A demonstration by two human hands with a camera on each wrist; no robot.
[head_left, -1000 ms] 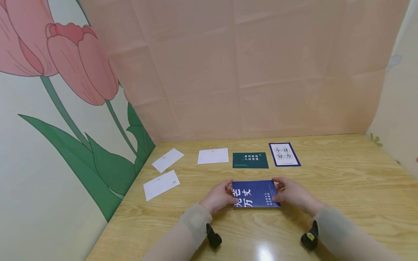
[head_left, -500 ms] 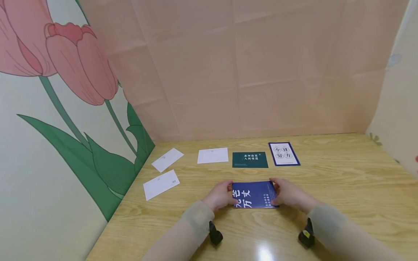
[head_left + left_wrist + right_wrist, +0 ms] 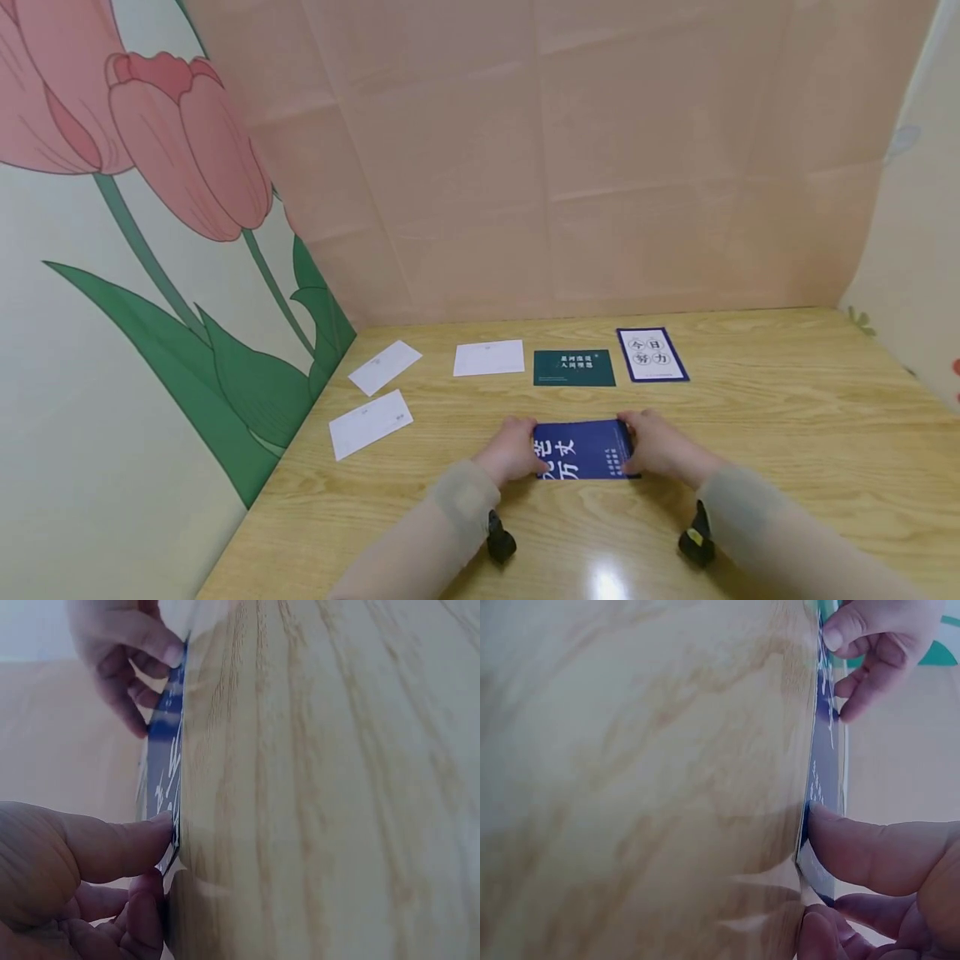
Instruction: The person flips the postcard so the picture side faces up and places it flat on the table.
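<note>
At both ends of the blue card (image 3: 592,454), the left hand (image 3: 512,452) and right hand (image 3: 666,447) pinch it in a narrow grip (whether it touches the tabletop (image 3: 795,400), I cannot tell). Behind lies a green card (image 3: 574,368), a bordered card (image 3: 652,355) right of it, a white card (image 3: 489,358) left of it, two white cards (image 3: 371,425) farther left.

The card (image 3: 588,450) is blue with white characters, the table (image 3: 795,408) wood-grained yellow-brown.
</note>
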